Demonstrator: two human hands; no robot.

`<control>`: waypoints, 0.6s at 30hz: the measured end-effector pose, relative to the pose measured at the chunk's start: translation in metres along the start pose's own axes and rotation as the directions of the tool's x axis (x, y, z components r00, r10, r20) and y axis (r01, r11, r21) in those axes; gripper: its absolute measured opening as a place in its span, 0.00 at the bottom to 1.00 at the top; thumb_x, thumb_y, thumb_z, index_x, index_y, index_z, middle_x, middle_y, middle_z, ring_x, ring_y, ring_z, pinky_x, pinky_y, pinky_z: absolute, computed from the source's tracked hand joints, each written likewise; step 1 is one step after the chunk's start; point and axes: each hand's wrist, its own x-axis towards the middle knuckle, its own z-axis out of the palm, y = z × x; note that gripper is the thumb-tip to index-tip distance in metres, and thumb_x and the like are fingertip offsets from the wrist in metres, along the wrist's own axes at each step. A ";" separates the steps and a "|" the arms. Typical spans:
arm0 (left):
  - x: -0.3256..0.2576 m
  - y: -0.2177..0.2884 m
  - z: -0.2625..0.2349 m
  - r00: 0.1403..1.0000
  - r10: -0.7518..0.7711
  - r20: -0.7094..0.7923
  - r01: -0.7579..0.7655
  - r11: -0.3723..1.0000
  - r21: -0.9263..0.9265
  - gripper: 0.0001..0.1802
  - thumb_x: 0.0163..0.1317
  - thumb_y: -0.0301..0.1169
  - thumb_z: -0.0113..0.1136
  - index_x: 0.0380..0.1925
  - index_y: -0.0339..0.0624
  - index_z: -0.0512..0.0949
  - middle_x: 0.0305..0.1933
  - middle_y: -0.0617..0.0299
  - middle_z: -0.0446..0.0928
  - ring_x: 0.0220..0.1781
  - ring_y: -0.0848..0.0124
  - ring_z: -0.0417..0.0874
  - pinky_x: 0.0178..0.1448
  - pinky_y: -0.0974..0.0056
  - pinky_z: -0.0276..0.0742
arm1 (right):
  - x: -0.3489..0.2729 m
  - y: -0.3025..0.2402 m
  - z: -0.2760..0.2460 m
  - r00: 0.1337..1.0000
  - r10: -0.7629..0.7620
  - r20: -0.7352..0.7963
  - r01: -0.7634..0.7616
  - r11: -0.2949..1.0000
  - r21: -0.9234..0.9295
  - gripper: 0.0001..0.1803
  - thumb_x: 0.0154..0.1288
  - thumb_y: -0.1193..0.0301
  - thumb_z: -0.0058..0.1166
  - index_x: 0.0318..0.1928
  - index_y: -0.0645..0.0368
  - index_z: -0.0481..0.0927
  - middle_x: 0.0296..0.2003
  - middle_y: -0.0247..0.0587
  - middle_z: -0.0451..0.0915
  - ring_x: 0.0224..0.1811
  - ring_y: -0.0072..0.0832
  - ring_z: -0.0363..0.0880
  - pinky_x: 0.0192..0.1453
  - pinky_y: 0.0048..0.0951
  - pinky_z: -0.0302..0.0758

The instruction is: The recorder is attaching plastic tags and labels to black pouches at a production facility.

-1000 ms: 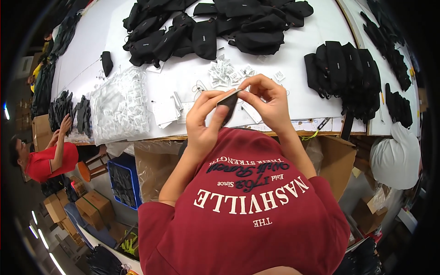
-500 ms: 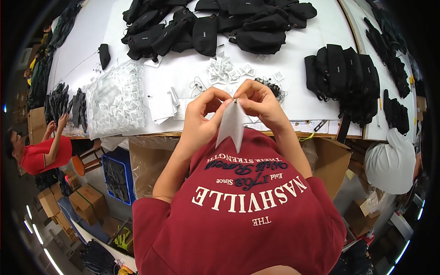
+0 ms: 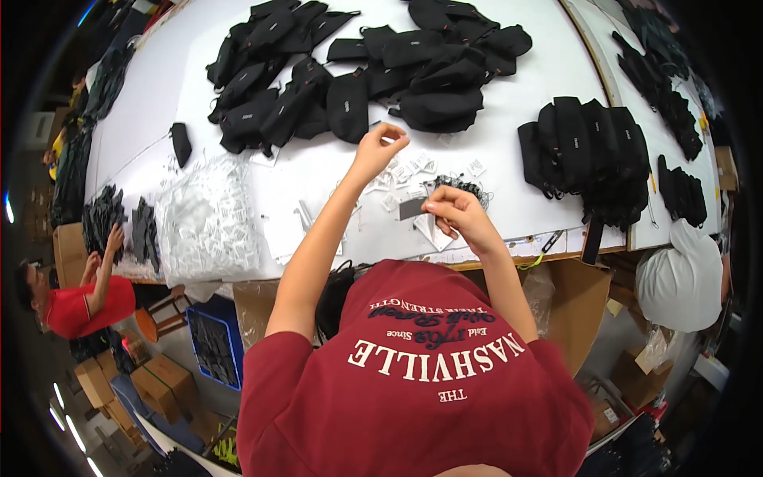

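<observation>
My right hand (image 3: 461, 216) pinches a small dark grey card tag (image 3: 412, 208) between thumb and fingertips above the table's near edge. A white folded paper (image 3: 434, 235) shows just beneath that hand; whether it hangs from the tag or lies on the table I cannot tell. Farther up and to the left, my left hand (image 3: 380, 151) has its thumb and forefinger curled together in a pinch; anything between them is too small to make out. Below its fingertips lie loose small white tags (image 3: 405, 170). A heap of thin black cords (image 3: 465, 186) lies just beyond my right hand.
Black pouches (image 3: 347, 107) are heaped across the far table, with another stack (image 3: 584, 147) at the right. A clear bag of white tags (image 3: 205, 219) stands at the left, near papers (image 3: 286, 238). A co-worker in a red shirt (image 3: 91, 306) handles black items at far left.
My hands have parted. The left has reached up and away over the table toward the pouches; the right has moved forward with a dark grey tag. The white paper is no longer held between both.
</observation>
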 end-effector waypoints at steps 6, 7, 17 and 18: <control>0.124 -0.044 0.052 0.608 -0.786 -0.114 0.544 0.516 -0.662 0.61 0.32 0.50 0.75 0.60 0.26 0.51 0.65 0.41 0.54 0.61 0.52 0.66 0.63 0.47 0.60 | -0.024 0.014 -0.032 0.975 -0.009 -0.221 0.022 0.998 0.059 0.06 0.63 0.71 0.52 0.33 0.62 0.75 0.15 0.26 0.67 0.14 0.09 0.60 0.15 0.12 0.54; 0.130 -0.044 0.060 0.567 -0.802 -0.188 0.475 0.505 -0.721 0.56 0.32 0.46 0.76 0.57 0.26 0.55 0.63 0.43 0.57 0.57 0.53 0.70 0.60 0.50 0.64 | -0.030 0.017 -0.038 0.963 -0.005 -0.271 0.033 0.994 0.101 0.06 0.63 0.71 0.52 0.33 0.61 0.75 0.14 0.25 0.67 0.13 0.09 0.60 0.15 0.12 0.53; 0.029 -0.001 0.022 0.905 0.246 -0.348 -0.186 0.963 0.196 0.36 0.36 0.32 0.73 0.48 0.39 0.68 0.45 0.57 0.69 0.41 0.65 0.74 0.45 0.64 0.71 | -0.045 0.034 -0.070 0.923 0.007 -0.385 0.041 0.992 0.117 0.07 0.62 0.69 0.53 0.33 0.60 0.76 0.13 0.25 0.66 0.12 0.09 0.58 0.15 0.12 0.52; 0.008 0.009 0.017 0.888 0.388 -0.247 -0.289 0.888 0.357 0.36 0.35 0.30 0.71 0.49 0.41 0.68 0.44 0.57 0.67 0.43 0.63 0.71 0.48 0.61 0.69 | -0.043 0.032 -0.070 0.928 0.004 -0.372 0.026 0.997 0.075 0.07 0.62 0.69 0.53 0.33 0.60 0.76 0.13 0.25 0.66 0.12 0.09 0.58 0.15 0.12 0.52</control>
